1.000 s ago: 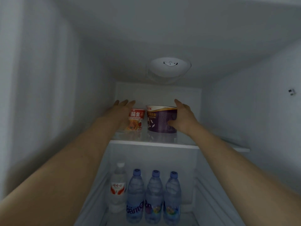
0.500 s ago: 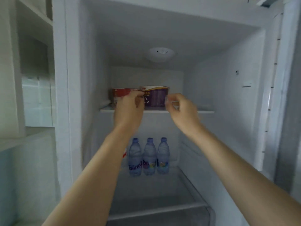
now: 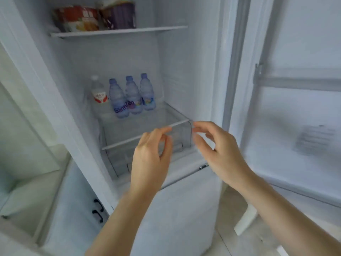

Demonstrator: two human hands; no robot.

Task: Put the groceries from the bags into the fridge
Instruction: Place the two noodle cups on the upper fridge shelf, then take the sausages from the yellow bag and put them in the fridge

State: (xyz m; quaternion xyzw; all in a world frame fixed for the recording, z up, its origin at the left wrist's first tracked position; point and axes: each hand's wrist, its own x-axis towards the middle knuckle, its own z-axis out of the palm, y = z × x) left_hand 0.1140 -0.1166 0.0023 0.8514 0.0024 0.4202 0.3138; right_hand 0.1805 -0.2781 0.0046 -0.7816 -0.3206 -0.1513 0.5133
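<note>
Checking progress: two tubs on the top shelf, bottles below; left hand and right hand loosely curled, empty; bags out of view.

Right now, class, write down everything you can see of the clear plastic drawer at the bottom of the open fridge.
The clear plastic drawer is see-through, smoky grey, with a pale rim along its front top edge. It looks empty. It sits below the floor where the four bottles stand, roughly level and seemingly pushed in. The left hand and right hand hover in front of it with loosely curled fingers; the frame cannot settle whether either one touches it.
</note>
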